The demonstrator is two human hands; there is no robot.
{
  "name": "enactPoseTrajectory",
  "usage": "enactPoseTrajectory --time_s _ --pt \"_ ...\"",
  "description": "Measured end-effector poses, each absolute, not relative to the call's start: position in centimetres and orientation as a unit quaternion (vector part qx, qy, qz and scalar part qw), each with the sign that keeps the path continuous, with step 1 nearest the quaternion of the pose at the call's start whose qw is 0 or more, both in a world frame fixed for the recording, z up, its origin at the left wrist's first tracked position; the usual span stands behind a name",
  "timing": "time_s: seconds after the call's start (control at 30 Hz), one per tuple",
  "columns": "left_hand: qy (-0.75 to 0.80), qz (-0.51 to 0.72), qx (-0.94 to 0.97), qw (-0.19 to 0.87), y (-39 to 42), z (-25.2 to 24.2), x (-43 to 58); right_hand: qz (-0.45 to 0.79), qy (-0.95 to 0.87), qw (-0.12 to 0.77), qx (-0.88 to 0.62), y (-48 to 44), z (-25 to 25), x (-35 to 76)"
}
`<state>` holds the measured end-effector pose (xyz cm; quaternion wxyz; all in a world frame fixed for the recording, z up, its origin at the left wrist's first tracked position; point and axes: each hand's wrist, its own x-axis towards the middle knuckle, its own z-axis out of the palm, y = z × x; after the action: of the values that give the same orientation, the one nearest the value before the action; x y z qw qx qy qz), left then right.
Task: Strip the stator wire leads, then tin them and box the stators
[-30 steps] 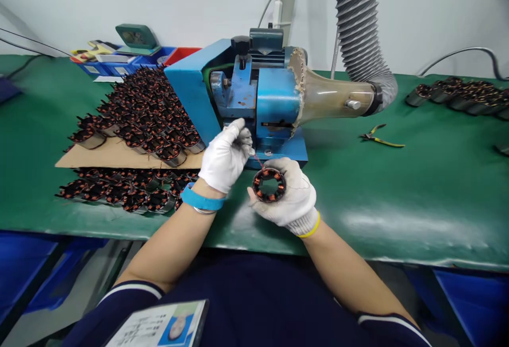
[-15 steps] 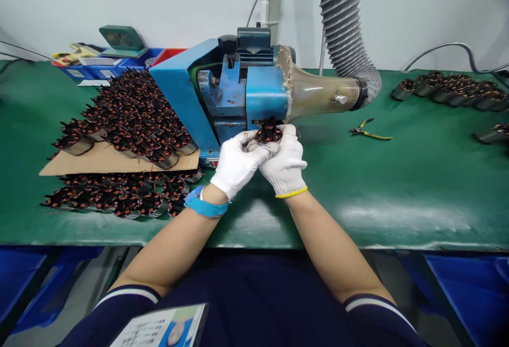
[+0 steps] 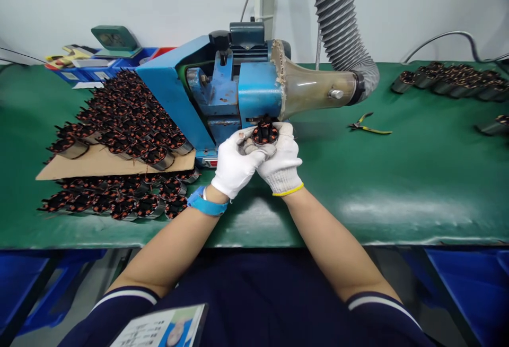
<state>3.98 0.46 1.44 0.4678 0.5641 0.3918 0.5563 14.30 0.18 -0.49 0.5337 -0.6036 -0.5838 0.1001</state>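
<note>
Both gloved hands grip one motor stator (image 3: 265,132), a round part with black insulation and copper windings on its upper face. My left hand (image 3: 240,161) closes around its left side, fingers curled under it. On the other side, my right hand (image 3: 282,158) is wrapped around it, with the glove's yellow cuff at the wrist. The stator is held at the front of a blue belt machine (image 3: 259,91), right below its slot. Whether it touches the machine inside the slot I cannot tell. Fingers hide the stator's lower body.
Stacked stators (image 3: 127,108) stand at left on a cardboard sheet (image 3: 99,165), with more beneath. A suction nozzle (image 3: 314,89) and grey hose (image 3: 338,12) join the machine's right side. Cutting pliers (image 3: 369,126) lie at right, near more stators (image 3: 457,80). Blue bins (image 3: 95,71) stand at back left.
The camera view has shifted slightly. Both hands still hold the stator at the machine's front, with little visible movement relative to it.
</note>
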Motion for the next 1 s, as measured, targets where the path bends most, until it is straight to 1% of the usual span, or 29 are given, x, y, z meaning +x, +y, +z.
enactPoseTrajectory --time_s 0.13,0.27,0.4,0.47,0.53,0.6,0.7,0.77,0.83,0.93,1.0 --pt "0.406 0.545 0.585 0.442 -0.1 1.5 3.8 0.116 -0.581 0.524 -0.613 -0.5 -0.5 14.3" --pt "0.352 0.490 0.658 0.451 -1.5 1.1 2.8 0.116 -0.610 0.520 -0.586 -3.6 -0.6 15.3" --pt "0.306 0.471 0.700 0.442 -2.5 1.2 2.1 0.191 -0.687 0.485 -0.506 -6.8 -0.4 17.2" --pt "0.280 0.483 0.702 0.443 -2.8 1.0 2.2 0.221 -0.706 0.511 -0.438 -7.6 -0.4 17.7" --pt "0.264 0.499 0.696 0.444 -2.9 0.7 2.5 0.203 -0.674 0.579 -0.412 -7.9 -0.3 17.9" --pt "0.275 0.505 0.691 0.439 -3.1 0.3 2.8 0.190 -0.611 0.619 -0.454 -7.5 0.0 18.3" --pt "0.310 0.513 0.688 0.409 -3.2 -0.1 3.0 0.266 -0.483 0.648 -0.526 -5.8 0.6 19.8" --pt "0.323 0.538 0.682 0.376 -3.2 -0.1 3.1 0.308 -0.398 0.687 -0.524 -4.6 0.6 20.9" --pt "0.342 0.565 0.673 0.333 -3.1 0.0 3.1 0.327 -0.355 0.712 -0.510 -3.9 0.2 20.9" --pt "0.378 0.564 0.678 0.282 -3.0 0.1 2.9 0.382 -0.383 0.671 -0.507 -4.3 -0.3 18.6" --pt "0.387 0.533 0.681 0.321 -3.0 0.2 2.8 0.415 -0.395 0.642 -0.509 -4.4 -0.1 17.1"
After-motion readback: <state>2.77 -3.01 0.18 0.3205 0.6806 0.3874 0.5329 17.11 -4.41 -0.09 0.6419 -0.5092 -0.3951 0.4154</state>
